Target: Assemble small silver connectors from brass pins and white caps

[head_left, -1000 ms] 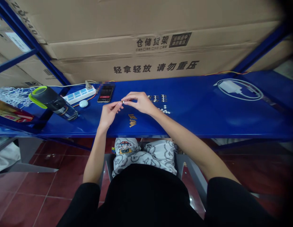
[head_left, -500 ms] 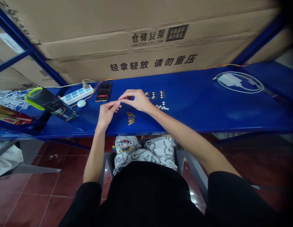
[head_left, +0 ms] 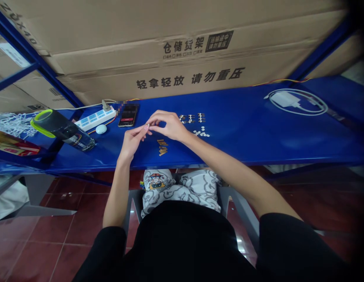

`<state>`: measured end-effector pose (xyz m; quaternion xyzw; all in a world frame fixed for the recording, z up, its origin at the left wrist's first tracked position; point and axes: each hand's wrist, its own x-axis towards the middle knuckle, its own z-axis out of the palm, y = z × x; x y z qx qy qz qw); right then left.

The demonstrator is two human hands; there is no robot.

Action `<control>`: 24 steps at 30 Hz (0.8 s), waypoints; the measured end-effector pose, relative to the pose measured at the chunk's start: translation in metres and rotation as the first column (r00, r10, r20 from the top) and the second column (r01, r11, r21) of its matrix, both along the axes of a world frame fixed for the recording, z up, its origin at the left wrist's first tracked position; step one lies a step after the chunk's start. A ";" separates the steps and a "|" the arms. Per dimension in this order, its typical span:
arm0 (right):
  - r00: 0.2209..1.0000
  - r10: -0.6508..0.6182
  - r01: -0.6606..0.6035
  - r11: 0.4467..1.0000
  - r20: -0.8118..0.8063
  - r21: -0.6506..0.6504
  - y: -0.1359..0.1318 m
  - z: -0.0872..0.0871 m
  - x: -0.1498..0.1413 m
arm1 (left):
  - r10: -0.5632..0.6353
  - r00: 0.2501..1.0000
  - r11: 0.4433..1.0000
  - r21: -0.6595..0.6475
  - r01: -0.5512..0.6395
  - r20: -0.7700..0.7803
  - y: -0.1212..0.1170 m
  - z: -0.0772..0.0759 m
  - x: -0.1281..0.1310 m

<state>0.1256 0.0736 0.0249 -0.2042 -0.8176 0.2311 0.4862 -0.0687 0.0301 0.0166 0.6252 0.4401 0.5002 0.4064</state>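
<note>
In the head view, just right of the phone (head_left: 128,115), the left hand (head_left: 131,141) and right hand (head_left: 172,126) pinch a small pale piece (head_left: 148,125), long axis unclear; farther right and nearer the person, gold-coloured strips (head_left: 162,150) lie closer to the right hand

We count one dark bottle with a lime-green rim (head_left: 66,131), one white plastic power strip (head_left: 95,118), one black smartphone (head_left: 129,115), one round pale disc (head_left: 101,129), one white charger (head_left: 285,99) and one held tiny whitish piece (head_left: 148,125). Flat brown strips (head_left: 162,149), small white rounds (head_left: 203,128): several each, exact totals unreadable.
</note>
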 end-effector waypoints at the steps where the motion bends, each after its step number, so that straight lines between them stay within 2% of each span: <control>1: 1.000 0.000 0.000 1.000 -0.001 -0.004 0.000 0.000 0.000 | 0.000 1.000 1.000 0.007 0.000 -0.012 0.000 0.000 0.000; 8: 1.000 0.005 -0.007 0.996 -0.028 -0.086 -0.002 0.001 -0.003 | -0.033 0.994 0.998 0.052 0.038 -0.104 0.001 -0.002 0.000; 11: 0.995 0.036 -0.052 0.982 -0.091 -0.183 -0.001 -0.002 -0.005 | 0.039 0.997 0.996 0.082 -0.033 -0.073 0.004 -0.005 0.001; 15: 0.989 0.059 -0.095 0.952 -0.133 -0.290 0.001 -0.005 -0.006 | 0.159 0.986 0.976 0.143 -0.164 0.050 0.005 -0.006 0.003; 24: 0.968 0.064 -0.165 0.890 -0.241 -0.426 0.002 -0.007 -0.009 | 0.249 0.965 0.939 0.224 -0.262 0.084 -0.002 -0.001 0.008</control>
